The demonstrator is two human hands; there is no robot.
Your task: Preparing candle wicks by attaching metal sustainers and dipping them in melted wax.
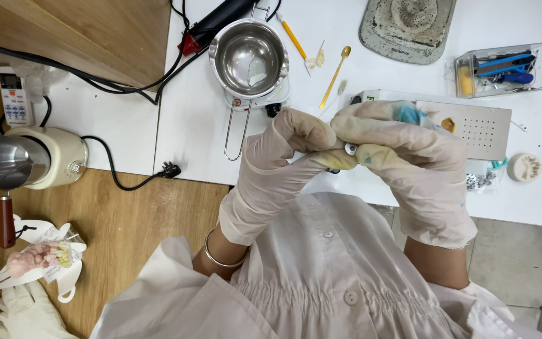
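White worktop (196, 144), clear plastic box (503, 69) far right — gloved left hand (283, 169) and right hand (403, 157), grips closed together on small blue-tipped tool (350, 149)

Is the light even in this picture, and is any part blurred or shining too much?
Head view: light is soft and even, shadows faint under the gloved left hand and right hand; the steel pot shows mild glare; the small item pinched between the fingers is too small to make out; edges bend slightly, wide-lens distortion.

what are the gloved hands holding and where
Both hands, left hand and right hand, pinch a small dark piece between their fingers; the gloves hide most of it.
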